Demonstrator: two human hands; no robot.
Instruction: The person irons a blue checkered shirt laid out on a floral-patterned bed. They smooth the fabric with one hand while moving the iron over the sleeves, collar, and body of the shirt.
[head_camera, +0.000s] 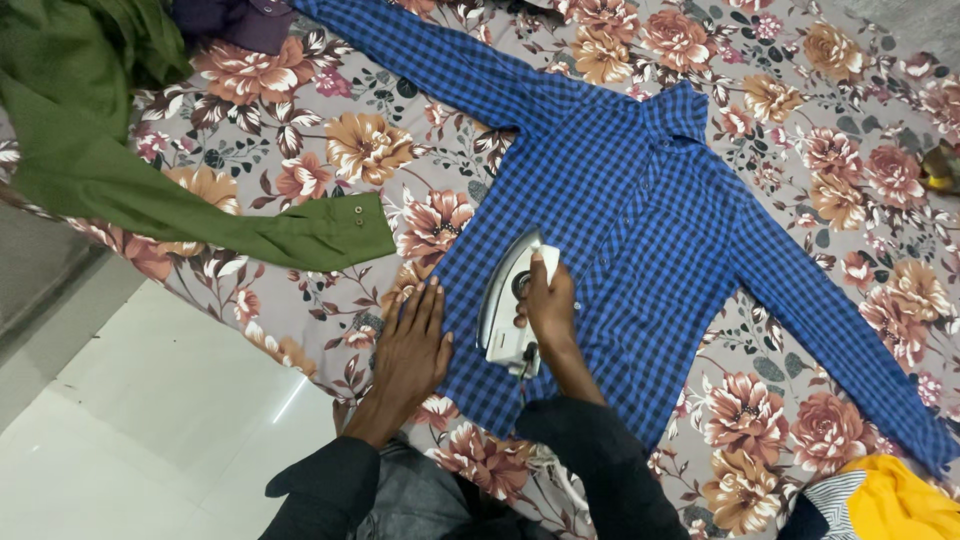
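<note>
Blue checked shirt (640, 230) lies spread flat, front up, on a floral bedsheet (330, 150), sleeves out to both sides, collar twd the far edge. R hand (548, 305) is wrapped round the handle of a white & grey clothes iron (508, 305), fingers clamped on it; iron sits soleplate down on the shirt's lower front, just beside the button strip, nose pointing away from the person. L hand (412, 350) lies palm down, fingers together & straight, pressing the shirt's hem edge where it meets the sheet, just beside the iron w/ a narrow gap. Both arms in dark sleeves. Green garment (150, 190) lies across the sheet's L side, its cuff near the L hand but apart. Yellow cloth (900, 500) sits at the bottom R corner, near the shirt's sleeve end. White tile floor (150, 430) shows at lower L.
</note>
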